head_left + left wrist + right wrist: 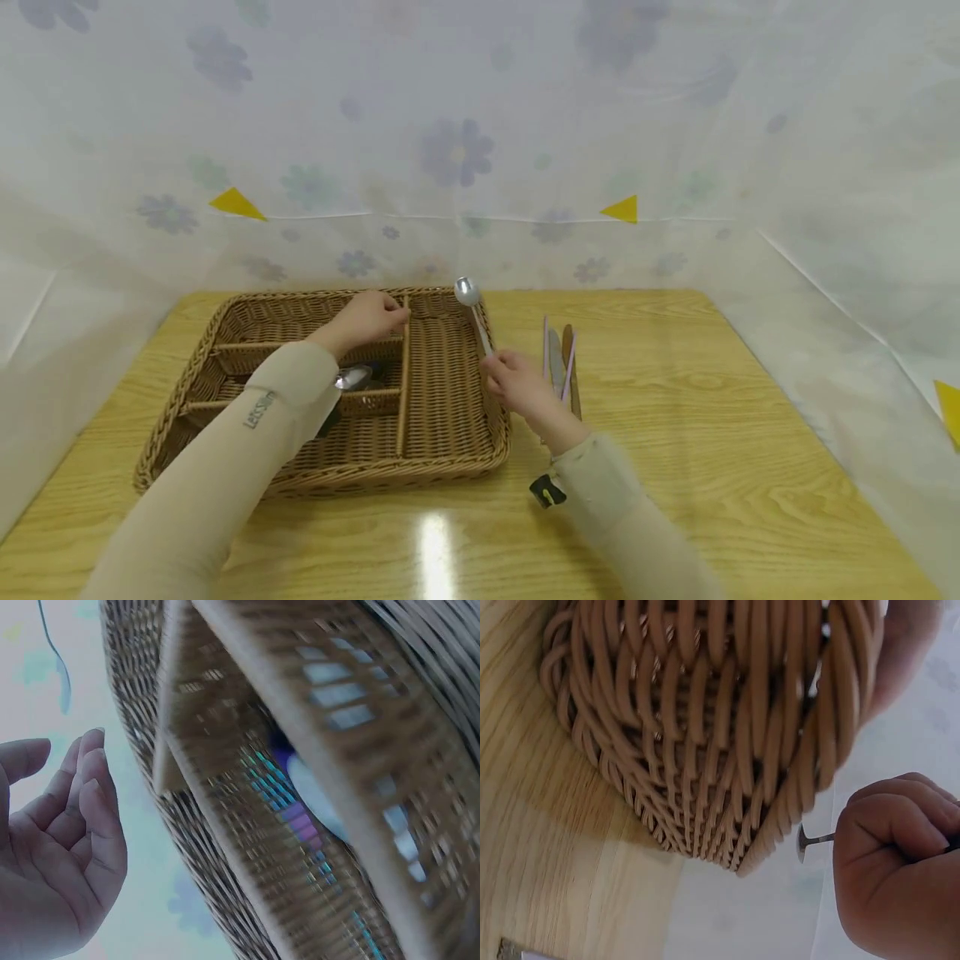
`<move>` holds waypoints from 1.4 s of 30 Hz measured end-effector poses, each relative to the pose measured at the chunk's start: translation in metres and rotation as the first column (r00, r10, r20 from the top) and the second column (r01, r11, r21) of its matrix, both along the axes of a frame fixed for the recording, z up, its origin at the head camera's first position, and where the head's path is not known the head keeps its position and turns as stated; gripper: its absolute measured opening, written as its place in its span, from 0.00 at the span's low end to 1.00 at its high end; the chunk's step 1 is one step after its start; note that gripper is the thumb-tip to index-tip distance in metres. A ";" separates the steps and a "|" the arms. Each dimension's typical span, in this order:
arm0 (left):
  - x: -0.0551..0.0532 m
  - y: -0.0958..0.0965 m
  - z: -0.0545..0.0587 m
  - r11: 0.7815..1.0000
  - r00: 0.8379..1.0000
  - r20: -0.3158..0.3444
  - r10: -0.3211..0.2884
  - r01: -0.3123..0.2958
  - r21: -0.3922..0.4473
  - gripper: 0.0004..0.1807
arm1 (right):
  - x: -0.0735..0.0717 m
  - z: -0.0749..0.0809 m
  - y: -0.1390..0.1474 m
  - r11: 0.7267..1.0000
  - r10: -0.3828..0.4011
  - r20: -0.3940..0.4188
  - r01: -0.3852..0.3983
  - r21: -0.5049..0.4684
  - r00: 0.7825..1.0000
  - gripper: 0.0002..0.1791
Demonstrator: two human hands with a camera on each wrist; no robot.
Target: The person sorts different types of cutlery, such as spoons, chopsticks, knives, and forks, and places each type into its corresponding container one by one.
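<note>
Well beyond both hands and off to either side hangs pale sheeting (525, 75) printed with lilac and green flowers, walling the space in. Beneath the hands spreads a yellow wood-grained desk (750, 417), with a bright streak of light on the part nearer than either hand. A divided wicker basket (457, 468) sits on it, below the left hand and to the left of the right hand; its one long compartment lies between the two hands, the three shorter ones under and around the left arm. Cream sleeves (262, 425) run down to both wrists, with lettering on the left one.

The left hand (367, 321) is over the basket, by the far end of the divider (403, 392); its fingers curl loosely, the thumb stands apart from them, and it holds nothing. The right hand (521, 387) is folded round the handle of a metal spoon (467, 291), whose round bowl points up and away, ahead and left of that hand. Just right of the right hand lie a knife (556, 358), a slim brown utensil (567, 335) and two thin lilac rods (545, 346). Nearer than the left hand, another metal spoon (356, 377) lies in the middle short compartment. Yellow triangles (237, 204) mark the sheeting beyond.
</note>
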State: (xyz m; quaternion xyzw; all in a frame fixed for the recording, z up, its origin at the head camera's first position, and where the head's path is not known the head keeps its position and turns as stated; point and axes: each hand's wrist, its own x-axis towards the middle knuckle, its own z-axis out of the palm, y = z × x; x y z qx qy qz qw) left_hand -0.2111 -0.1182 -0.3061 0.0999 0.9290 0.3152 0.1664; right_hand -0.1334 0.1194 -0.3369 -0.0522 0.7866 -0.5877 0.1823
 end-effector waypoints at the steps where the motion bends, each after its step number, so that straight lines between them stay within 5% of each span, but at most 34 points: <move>1: -0.001 0.004 0.001 1.000 1.000 0.019 0.007 -0.008 0.015 0.22 | 0.001 0.000 -0.002 1.000 -0.001 -0.003 0.002 0.010 1.000 0.14; 13: -0.003 0.044 0.001 0.988 0.991 0.124 0.056 -0.073 0.134 0.24 | 0.010 0.000 -0.030 1.000 0.005 -0.045 -0.005 -0.002 0.999 0.12; 22: 0.000 0.057 0.000 0.900 0.938 0.277 0.209 -0.296 0.321 0.16 | 0.015 -0.002 -0.042 0.999 0.018 -0.073 -0.015 0.044 0.997 0.14; 25: 0.001 0.055 0.005 0.894 0.928 0.304 0.214 -0.312 0.321 0.16 | 0.015 -0.003 -0.041 0.998 0.021 -0.073 -0.017 0.057 0.997 0.17; 29: -0.002 0.046 0.011 0.927 0.943 0.280 0.182 -0.259 0.272 0.16 | 0.016 -0.001 -0.035 0.999 0.005 -0.088 -0.001 0.052 0.996 0.20; 34: -0.006 0.024 0.018 0.987 0.985 0.161 0.064 -0.086 0.135 0.17 | 0.014 0.001 -0.024 0.997 -0.057 -0.101 0.063 0.050 0.993 0.19; 39: -0.007 0.000 0.029 0.999 0.999 0.011 -0.033 0.033 0.002 0.15 | 0.012 0.004 -0.007 0.994 -0.103 -0.048 0.105 0.041 0.994 0.20; 42: -0.003 -0.013 0.031 0.989 0.989 -0.102 -0.109 0.098 -0.107 0.14 | 0.010 0.005 0.004 0.994 -0.102 -0.024 0.103 0.030 0.994 0.22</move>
